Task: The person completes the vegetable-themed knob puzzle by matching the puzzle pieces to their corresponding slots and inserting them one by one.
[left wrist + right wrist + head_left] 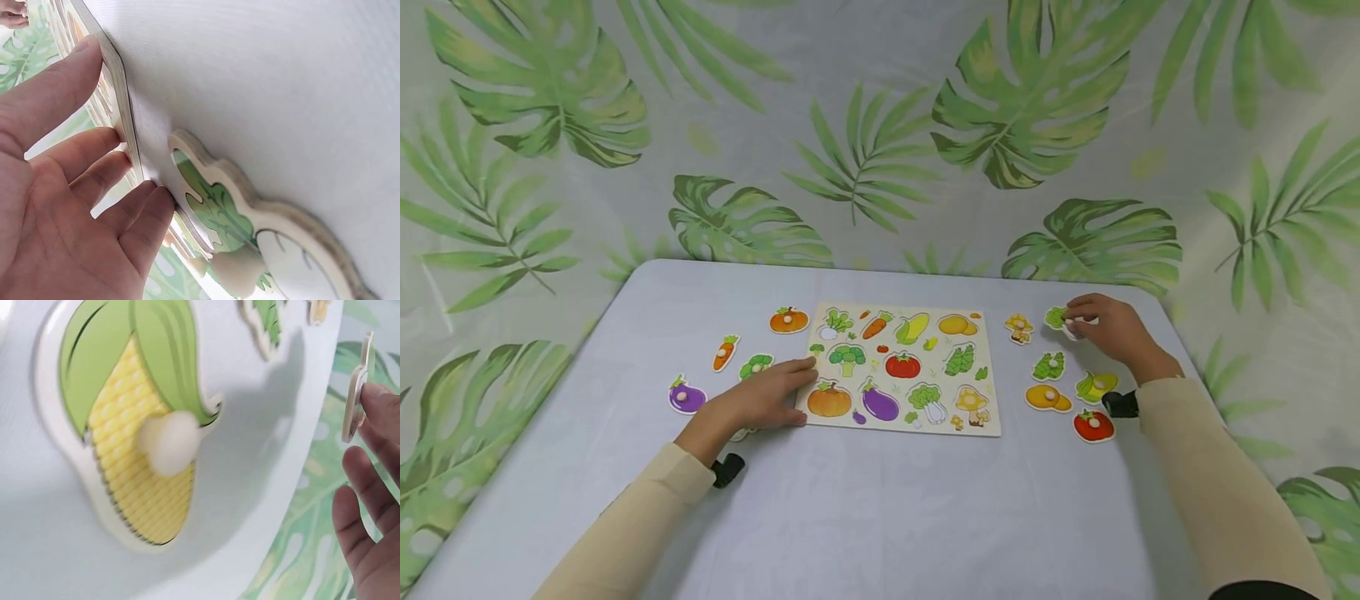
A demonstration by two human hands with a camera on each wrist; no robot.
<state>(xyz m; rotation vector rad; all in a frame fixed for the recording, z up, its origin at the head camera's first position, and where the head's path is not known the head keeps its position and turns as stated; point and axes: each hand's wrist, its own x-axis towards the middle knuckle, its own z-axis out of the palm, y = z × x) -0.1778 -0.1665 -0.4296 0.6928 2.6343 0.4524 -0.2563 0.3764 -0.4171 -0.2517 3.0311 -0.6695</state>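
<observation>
A wooden puzzle board [936, 354] printed with vegetables lies mid-table. My left hand [769, 394] rests at its left edge; in the left wrist view the thumb [62, 84] and outstretched fingers touch the rim. Beside that hand is a green-and-white knobbed radish piece [219, 209], mostly covered in the head view. My right hand [1111, 333] pinches a leafy green-and-white vegetable piece [1057, 317] at the right. The right wrist view shows this piece [355, 400] edge-on, raised between thumb and fingers. Below that hand lies a corn piece [134, 481] with a round knob.
Left of the board lie pumpkin [788, 320], carrot [726, 352], broccoli [756, 364] and eggplant [687, 395] pieces. On the right are mushroom [1019, 327], green leafy [1048, 366], potato [1048, 397] and tomato [1093, 426] pieces. A leaf-print cloth [880, 225] hangs behind the white table [925, 517].
</observation>
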